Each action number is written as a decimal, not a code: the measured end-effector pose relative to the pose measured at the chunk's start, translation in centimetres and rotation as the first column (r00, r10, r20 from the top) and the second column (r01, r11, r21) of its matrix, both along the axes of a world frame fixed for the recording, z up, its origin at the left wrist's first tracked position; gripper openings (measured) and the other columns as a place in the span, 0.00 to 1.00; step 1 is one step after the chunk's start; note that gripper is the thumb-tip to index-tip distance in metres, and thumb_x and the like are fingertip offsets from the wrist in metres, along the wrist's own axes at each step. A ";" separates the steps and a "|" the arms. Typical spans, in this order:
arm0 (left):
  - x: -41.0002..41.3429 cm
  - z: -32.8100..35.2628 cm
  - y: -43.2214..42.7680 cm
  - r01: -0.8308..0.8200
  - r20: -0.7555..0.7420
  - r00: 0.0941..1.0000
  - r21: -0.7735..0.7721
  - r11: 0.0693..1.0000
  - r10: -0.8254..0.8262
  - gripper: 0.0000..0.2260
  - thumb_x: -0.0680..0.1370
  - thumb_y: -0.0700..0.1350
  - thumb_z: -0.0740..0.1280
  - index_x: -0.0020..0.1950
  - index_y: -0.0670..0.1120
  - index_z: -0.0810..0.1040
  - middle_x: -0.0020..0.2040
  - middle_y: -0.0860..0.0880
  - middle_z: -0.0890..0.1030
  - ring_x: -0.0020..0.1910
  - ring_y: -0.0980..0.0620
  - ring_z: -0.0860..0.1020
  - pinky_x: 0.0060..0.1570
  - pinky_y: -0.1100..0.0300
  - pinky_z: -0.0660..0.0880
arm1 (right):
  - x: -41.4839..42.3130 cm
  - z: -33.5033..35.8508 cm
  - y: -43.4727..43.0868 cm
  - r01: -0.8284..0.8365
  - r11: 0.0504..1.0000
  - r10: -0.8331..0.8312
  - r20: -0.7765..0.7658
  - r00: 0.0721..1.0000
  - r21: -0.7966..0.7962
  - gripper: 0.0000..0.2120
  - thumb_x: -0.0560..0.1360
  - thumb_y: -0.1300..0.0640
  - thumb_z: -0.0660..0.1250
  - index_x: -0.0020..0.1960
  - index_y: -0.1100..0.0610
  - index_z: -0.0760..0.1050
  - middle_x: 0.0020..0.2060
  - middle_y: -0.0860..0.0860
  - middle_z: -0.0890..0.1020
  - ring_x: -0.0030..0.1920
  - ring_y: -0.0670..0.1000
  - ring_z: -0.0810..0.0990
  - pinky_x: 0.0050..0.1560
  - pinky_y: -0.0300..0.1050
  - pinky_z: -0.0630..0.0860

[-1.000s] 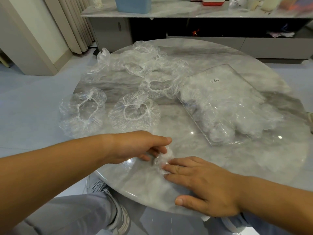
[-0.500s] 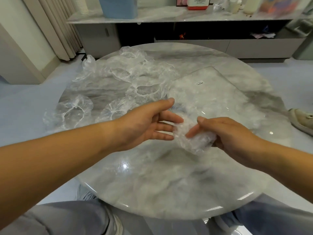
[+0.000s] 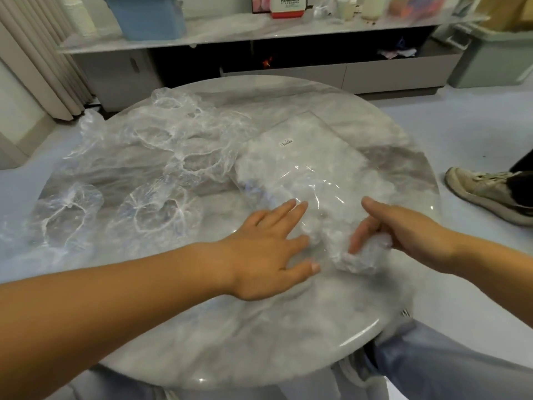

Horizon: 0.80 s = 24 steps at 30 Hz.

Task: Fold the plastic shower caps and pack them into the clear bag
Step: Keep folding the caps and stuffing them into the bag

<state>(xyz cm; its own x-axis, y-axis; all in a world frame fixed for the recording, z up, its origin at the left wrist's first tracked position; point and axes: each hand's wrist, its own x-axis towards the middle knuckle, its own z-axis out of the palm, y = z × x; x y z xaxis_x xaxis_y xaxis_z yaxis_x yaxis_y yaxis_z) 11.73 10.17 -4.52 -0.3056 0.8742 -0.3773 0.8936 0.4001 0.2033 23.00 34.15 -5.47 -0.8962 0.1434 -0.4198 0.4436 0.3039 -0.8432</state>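
Head view: on the round marble table [image 3: 259, 336], the left hand [image 3: 271, 243] lies flat with its fingers straight, holding nothing, its fingertips at the near edge of the clear bag [image 3: 305, 151]. The bag lies at 1 o'clock, already stuffed with caps. Just right of centre, the right hand [image 3: 403, 229] curls its fingers round a folded shower cap [image 3: 363, 256] at the bag's mouth. Loose shower caps [image 3: 173, 145] are heaped at 11 o'clock, and two spread caps [image 3: 155, 209] lie at 9.

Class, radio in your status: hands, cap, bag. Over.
Left hand open, fingers at bag edge. Right hand grips folded cap at bag's near end. Loose caps lie left, clear of path.
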 end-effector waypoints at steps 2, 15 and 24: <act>-0.1 -0.4 0.1 0.045 -0.080 0.996 -0.020 0.999 -0.047 0.33 0.81 0.68 0.44 0.83 0.54 0.50 0.79 0.50 0.29 0.76 0.55 0.26 0.77 0.52 0.34 | -0.1 -0.5 -0.2 -0.025 0.999 0.024 0.026 0.999 0.041 0.38 0.74 0.29 0.49 0.43 0.55 0.88 0.43 0.50 0.87 0.47 0.51 0.83 0.57 0.46 0.74; 0.0 -0.9 0.2 0.132 -0.090 0.988 0.077 0.988 -0.125 0.36 0.82 0.65 0.47 0.82 0.46 0.38 0.81 0.49 0.34 0.79 0.56 0.32 0.79 0.55 0.41 | -3.4 -2.0 -4.6 0.284 0.720 -0.230 0.168 0.959 -0.633 0.43 0.78 0.27 0.52 0.67 0.64 0.76 0.60 0.63 0.81 0.59 0.58 0.78 0.65 0.52 0.75; -0.8 -1.1 -0.7 0.179 -0.108 0.980 0.100 0.979 -0.168 0.35 0.83 0.64 0.49 0.83 0.47 0.43 0.83 0.49 0.40 0.81 0.55 0.39 0.79 0.59 0.41 | -4.6 -1.7 -4.9 0.339 0.654 -0.239 0.240 0.941 -0.677 0.43 0.75 0.24 0.54 0.70 0.59 0.73 0.65 0.61 0.80 0.69 0.61 0.77 0.73 0.57 0.68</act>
<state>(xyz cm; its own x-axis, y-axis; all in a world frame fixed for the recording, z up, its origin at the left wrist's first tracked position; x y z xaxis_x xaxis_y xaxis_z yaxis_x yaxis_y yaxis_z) 10.93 9.47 -5.58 -0.1762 0.9514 -0.2525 0.9654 0.2171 0.1445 18.44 29.29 -7.17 -0.7967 0.0070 -0.6043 0.5159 -0.5129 -0.6861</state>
